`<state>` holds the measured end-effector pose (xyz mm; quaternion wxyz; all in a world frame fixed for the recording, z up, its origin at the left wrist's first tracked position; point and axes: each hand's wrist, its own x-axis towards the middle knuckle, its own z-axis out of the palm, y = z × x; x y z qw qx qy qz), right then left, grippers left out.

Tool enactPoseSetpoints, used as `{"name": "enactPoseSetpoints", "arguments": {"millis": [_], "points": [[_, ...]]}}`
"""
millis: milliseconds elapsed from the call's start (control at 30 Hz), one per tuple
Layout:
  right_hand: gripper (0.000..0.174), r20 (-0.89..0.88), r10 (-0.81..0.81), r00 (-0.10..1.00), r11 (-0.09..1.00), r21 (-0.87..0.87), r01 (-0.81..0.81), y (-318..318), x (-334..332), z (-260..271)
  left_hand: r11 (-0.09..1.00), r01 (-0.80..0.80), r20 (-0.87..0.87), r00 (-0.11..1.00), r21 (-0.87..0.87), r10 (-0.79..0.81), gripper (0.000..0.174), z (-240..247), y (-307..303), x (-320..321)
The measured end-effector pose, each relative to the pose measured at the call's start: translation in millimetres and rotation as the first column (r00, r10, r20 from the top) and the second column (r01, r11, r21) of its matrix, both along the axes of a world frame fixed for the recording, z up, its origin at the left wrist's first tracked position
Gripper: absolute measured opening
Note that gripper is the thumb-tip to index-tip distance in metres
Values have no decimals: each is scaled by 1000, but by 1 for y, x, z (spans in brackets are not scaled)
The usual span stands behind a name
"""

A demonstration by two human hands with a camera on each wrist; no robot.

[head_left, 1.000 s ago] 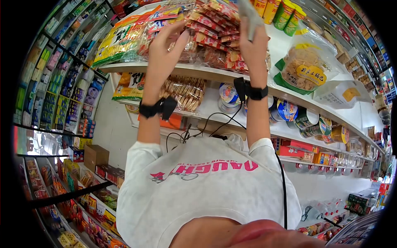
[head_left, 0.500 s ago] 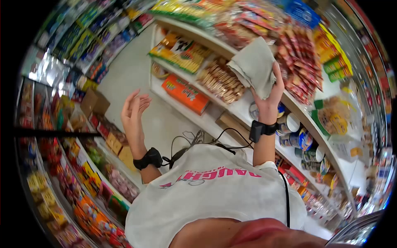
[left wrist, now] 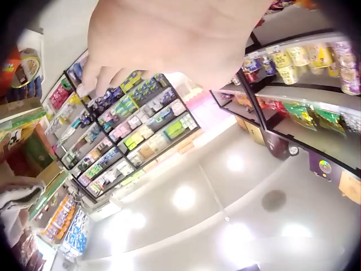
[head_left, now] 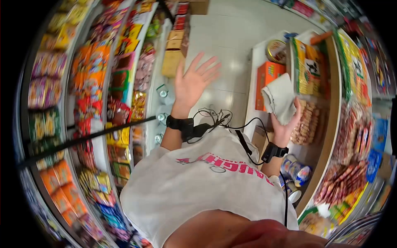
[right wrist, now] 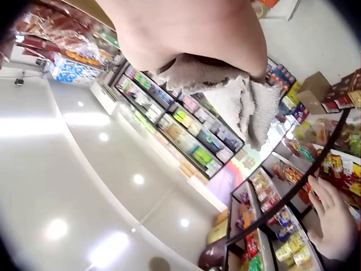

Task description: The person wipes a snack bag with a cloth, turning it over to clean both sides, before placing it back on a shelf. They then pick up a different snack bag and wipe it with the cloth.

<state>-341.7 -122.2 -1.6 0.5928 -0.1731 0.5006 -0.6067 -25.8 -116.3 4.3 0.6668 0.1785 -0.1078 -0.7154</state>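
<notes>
A folded pale grey cloth (head_left: 279, 97) is gripped in my right hand (head_left: 286, 124), in front of the shelf unit on the right. In the right wrist view the same cloth (right wrist: 248, 107) hangs out beneath the right hand (right wrist: 192, 28). My left hand (head_left: 193, 84) is raised over the aisle floor with its fingers spread and nothing in it. Close to the lens in the left wrist view, the left hand (left wrist: 169, 39) touches no goods; the cloth (left wrist: 22, 195) shows at that view's left edge.
Packed snack shelves (head_left: 89, 120) line the left side, with a black bar (head_left: 91, 135) across them. On the right, a shelf edge (head_left: 331, 82) borders bagged snacks and cups (head_left: 295, 171). Black cables (head_left: 219, 118) hang between the arms. A cardboard box (head_left: 173, 62) stands by the aisle.
The view has swung away from the snack-covered shelf top towards the aisle and left-hand shelves. My right hand has come away from the packets with the cloth; the left has lifted off and spread its fingers.
</notes>
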Motion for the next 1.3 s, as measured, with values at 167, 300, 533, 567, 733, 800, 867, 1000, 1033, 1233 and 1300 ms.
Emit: {"name": "enactPoseSetpoints", "arguments": {"millis": [167, 300, 533, 567, 733, 800, 867, 1000, 1033, 1233, 1300], "points": [[39, -491, 249, 835, 856, -291, -427, 8, 33, 2, 989, -140, 489, 860, -44, 143, 67, 10, 67, -17], [29, 260, 536, 803, 793, 173, -585, -2, 48, 9, 975, -220, 815, 562, -18, 142, 51, 4, 118, -40], [40, 112, 931, 348, 343, 63, -937, 70, 104, -10, 898, -427, 934, 353, 103, 61, 40, -13, 210, -71], [41, 124, 950, 286, 283, 47, -958, 80, 115, -9, 871, -486, 925, 359, 70, 126, 36, -20, 223, -71], [44, 114, 993, 25, 24, 13, -1000, 127, 161, -21, 679, -733, 963, 207, 36, 172, 29, -4, 304, -69], [45, 100, 994, -51, -53, 16, -998, 147, 175, -10, 612, -790, 954, 206, 31, 217, 28, -3, 330, -64], [46, 87, 989, -116, -117, 3, -993, 169, 196, -6, 576, -818, 918, 242, 18, 315, 27, -10, 355, -53], [45, 9, 978, -206, -205, -67, -976, 228, 249, -18, 520, -854, 935, 203, 23, 292, 26, -24, 410, -17], [44, -26, 975, -219, -220, -91, -971, 246, 266, -19, 514, -858, 928, 208, 21, 310, 26, -30, 425, -6], [41, -73, 935, -347, -353, -100, -930, 356, 374, -34, 386, -922, 906, 142, -26, 399, 22, -40, 532, 79], [41, -52, 933, -355, -358, -61, -932, 389, 400, -35, 360, -933, 880, 157, -17, 448, 19, -41, 560, 103]]}}
